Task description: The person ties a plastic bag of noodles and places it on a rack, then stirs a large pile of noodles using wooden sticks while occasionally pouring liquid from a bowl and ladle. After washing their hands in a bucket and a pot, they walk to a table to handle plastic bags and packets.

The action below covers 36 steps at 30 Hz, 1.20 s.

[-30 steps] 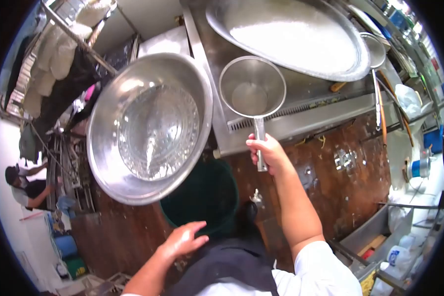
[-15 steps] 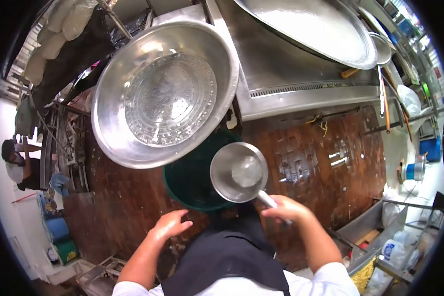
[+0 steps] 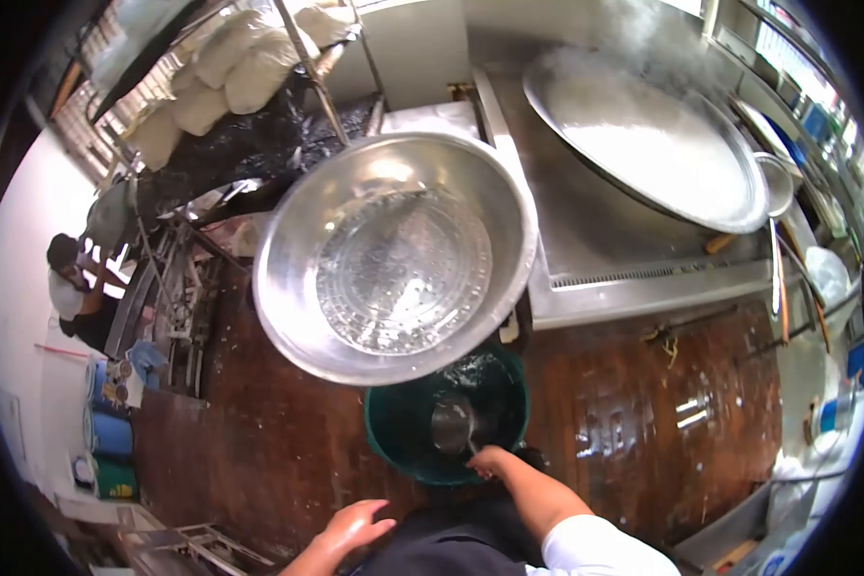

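Observation:
My right hand (image 3: pixel 487 463) is closed around the handle of a metal dipper (image 3: pixel 449 426), a deep round pan. The dipper is down inside a dark green tub (image 3: pixel 378 444), where water glints; how deep it sits is hard to tell. To the left of the tub's front, my left hand (image 3: pixel 357 525) hovers with thumb and fingers apart, holding nothing. A large steel basin (image 3: pixel 288 322) stands beyond the tub and overlaps its far edge from this angle. Clear water and a ring of small holes or dots show on the basin's bottom.
A huge wok (image 3: pixel 754 213) of steaming white liquid sits on the steel stove (image 3: pixel 586 254) at the right. A long-handled ladle (image 3: pixel 776 187) lies beside it. White sacks (image 3: pixel 259 72) are stacked at the back left. Another person (image 3: pixel 82 288) is at the far left. The brown floor (image 3: pixel 634 422) looks wet.
My right hand has lowered the dipper from above the tub into it. My left hand stays open. The camera view has tilted up, shifting everything lower in the picture.

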Motion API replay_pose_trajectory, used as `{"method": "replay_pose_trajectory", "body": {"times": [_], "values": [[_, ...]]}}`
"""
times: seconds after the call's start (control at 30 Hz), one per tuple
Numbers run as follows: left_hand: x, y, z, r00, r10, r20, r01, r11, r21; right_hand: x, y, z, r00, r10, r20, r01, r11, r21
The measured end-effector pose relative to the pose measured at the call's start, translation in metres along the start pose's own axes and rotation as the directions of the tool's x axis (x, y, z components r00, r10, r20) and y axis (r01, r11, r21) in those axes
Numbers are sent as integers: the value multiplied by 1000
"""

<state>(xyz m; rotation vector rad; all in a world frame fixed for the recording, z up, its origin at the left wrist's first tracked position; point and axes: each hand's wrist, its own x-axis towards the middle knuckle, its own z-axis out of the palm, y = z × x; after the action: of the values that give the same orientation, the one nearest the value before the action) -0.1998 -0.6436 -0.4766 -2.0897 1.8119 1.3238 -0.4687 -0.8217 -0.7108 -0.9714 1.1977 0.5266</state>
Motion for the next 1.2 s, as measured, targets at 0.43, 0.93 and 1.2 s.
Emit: {"method": "replay_pose_trajectory", "body": {"times": [0.43,0.93,1.2], "values": [[221,305,-5,946,323,34,-297,820,490,-290,77,-182,838,-453,304,402,890,218],[339,454,-117,936,292,-197,-137,816,561,-401,45,-320,725,-688,-47,686,712,150],[441,441,-123,869,471,-151,-341,793,505,-361,11,-356,746,-650,-143,665,723,186]]}}
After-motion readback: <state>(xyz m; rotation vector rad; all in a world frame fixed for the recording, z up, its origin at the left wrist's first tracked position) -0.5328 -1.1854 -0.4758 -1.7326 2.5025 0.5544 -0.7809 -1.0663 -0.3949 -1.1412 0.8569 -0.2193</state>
